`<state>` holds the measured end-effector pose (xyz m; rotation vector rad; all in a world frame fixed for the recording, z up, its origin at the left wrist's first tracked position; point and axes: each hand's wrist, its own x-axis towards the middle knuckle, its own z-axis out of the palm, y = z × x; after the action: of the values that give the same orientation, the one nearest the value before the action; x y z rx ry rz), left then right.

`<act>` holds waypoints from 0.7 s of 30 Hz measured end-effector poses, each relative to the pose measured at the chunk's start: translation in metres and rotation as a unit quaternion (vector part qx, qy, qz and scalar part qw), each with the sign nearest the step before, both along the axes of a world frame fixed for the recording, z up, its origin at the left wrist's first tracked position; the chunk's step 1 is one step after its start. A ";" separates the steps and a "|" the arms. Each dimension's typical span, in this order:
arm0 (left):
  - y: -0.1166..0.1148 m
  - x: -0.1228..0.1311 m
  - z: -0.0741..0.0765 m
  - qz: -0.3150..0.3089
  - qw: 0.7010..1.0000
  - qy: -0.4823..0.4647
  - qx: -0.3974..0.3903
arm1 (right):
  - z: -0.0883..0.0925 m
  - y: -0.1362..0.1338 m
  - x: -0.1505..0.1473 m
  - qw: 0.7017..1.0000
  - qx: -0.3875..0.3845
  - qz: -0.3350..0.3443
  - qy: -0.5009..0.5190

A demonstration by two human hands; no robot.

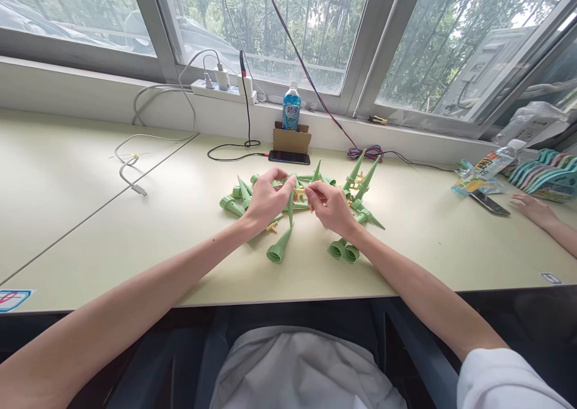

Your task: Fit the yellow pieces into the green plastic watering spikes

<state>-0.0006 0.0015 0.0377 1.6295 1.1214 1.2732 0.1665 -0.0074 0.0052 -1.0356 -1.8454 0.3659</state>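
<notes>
My left hand is closed around a green plastic watering spike, its pointed end down. Just to the right, my right hand is closed in a pinch; whatever is between its fingertips is too small or hidden to make out. A yellow piece shows in the gap between the hands. Around and behind both hands lies a loose pile of green spikes and small yellow fittings. One spike lies in front of the left hand, and two with open threaded ends lie below the right wrist.
A phone lies before a cardboard box with a blue bottle. Cables run from a power strip. At right are another phone, a clear bottle, a colourful rack and another person's hand.
</notes>
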 end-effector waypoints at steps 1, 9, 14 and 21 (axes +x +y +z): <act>-0.001 0.000 0.000 -0.009 1.000 0.000 -0.004 | 0.000 0.000 0.000 1.000 -0.001 -0.002 0.003; -0.005 -0.001 0.003 -0.054 0.998 0.021 -0.035 | 0.004 -0.003 -0.001 1.000 -0.002 -0.011 0.008; -0.006 0.000 0.004 -0.056 0.998 0.027 -0.027 | 0.005 -0.004 0.000 1.000 -0.006 -0.006 0.010; -0.008 0.001 0.006 -0.050 0.998 0.007 -0.047 | 0.002 -0.002 0.000 1.000 0.000 0.012 0.023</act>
<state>0.0008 -0.0065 0.0441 1.6055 1.0777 1.1307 0.1667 -0.0090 0.0070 -0.9970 -1.8184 0.4009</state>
